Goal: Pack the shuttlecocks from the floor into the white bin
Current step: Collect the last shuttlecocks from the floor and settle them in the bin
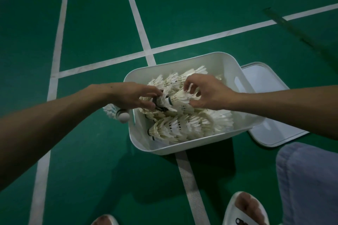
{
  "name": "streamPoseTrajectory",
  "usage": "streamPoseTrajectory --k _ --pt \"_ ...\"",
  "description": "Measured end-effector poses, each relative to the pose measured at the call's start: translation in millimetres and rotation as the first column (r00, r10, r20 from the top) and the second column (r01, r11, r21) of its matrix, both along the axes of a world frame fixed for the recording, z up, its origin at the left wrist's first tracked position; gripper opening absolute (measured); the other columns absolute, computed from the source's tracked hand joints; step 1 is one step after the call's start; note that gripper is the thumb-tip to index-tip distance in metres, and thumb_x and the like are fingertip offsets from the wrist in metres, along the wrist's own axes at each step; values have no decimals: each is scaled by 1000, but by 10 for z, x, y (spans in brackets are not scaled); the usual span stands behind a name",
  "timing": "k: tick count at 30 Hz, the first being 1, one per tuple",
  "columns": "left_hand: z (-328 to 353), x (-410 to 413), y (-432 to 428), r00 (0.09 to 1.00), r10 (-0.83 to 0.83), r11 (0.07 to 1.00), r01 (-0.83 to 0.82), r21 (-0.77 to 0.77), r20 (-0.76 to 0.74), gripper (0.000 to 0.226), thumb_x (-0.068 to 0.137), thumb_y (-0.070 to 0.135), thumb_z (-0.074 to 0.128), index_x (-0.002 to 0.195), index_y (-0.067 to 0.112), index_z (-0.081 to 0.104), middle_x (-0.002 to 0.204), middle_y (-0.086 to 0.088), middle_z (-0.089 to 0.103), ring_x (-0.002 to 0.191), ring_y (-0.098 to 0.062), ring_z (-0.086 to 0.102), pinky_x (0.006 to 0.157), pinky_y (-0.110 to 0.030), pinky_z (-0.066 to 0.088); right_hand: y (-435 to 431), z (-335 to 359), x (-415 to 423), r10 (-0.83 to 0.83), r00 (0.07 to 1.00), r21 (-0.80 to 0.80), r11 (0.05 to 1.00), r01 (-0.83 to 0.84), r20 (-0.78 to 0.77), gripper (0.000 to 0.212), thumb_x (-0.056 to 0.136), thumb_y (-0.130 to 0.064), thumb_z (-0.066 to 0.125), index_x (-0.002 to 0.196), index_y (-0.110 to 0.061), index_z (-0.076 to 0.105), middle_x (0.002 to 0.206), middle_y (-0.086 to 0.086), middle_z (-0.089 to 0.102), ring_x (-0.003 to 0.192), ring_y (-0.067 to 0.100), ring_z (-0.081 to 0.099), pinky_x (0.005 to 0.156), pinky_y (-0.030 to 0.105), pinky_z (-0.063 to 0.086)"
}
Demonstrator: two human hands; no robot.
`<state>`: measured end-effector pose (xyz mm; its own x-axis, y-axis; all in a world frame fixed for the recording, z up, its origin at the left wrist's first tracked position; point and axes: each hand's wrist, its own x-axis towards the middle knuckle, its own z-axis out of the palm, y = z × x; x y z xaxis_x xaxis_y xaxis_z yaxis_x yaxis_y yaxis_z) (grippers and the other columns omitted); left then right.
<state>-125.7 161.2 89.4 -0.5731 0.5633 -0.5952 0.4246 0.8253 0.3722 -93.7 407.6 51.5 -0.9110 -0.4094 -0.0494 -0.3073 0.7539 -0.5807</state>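
A white bin [210,61] stands on the green court floor and holds several white feathered shuttlecocks [184,126] lying in stacked rows. Over its left part, my left hand [135,97] pinches the dark-banded cork end of a stack of shuttlecocks [178,99]. My right hand [206,94] grips the feather end of the same stack from the right. One more shuttlecock [117,112] lies on the floor just outside the bin's left wall, under my left wrist, cork toward me.
The bin's white lid [270,82] lies flat on the floor to the right of the bin. White court lines [139,22] cross the green floor. My knee [309,179] and two white slippers [245,210] are at the bottom right.
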Motion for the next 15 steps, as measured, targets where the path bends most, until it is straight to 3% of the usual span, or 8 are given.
streamPoseTrajectory --k 4,7,12,15 --pt "8 3 5 1000 -15 1000 15 -6 -14 48 96 41 46 143 34 37 148 7 41 130 -13 42 111 -35 31 -114 -60 -12 7 999 -35 999 -5 39 30 75 -9 77 93 -23 57 83 -18 51 79 6 58 77 36 57" --pt "19 17 13 1000 -20 999 20 -35 -19 49 96 43 46 143 35 37 148 7 41 131 -14 41 110 -35 31 -194 -89 -66 -6 999 -46 999 8 46 30 75 -9 76 94 -23 57 86 -10 57 81 10 58 79 39 56" --pt "50 48 52 999 -29 997 27 -74 -26 57 93 42 51 146 33 31 151 7 36 134 -15 37 110 -32 26 -255 -106 -102 3 999 -12 1000 -2 35 31 76 -7 76 100 -16 59 91 -6 55 80 9 55 81 38 56" --pt "55 59 67 999 -25 997 22 -77 -38 62 91 40 57 147 33 30 151 7 35 135 -15 36 111 -31 23 -238 -107 -97 60 998 25 998 -61 19 40 70 -20 83 99 -20 55 97 -6 52 79 6 51 79 35 54"
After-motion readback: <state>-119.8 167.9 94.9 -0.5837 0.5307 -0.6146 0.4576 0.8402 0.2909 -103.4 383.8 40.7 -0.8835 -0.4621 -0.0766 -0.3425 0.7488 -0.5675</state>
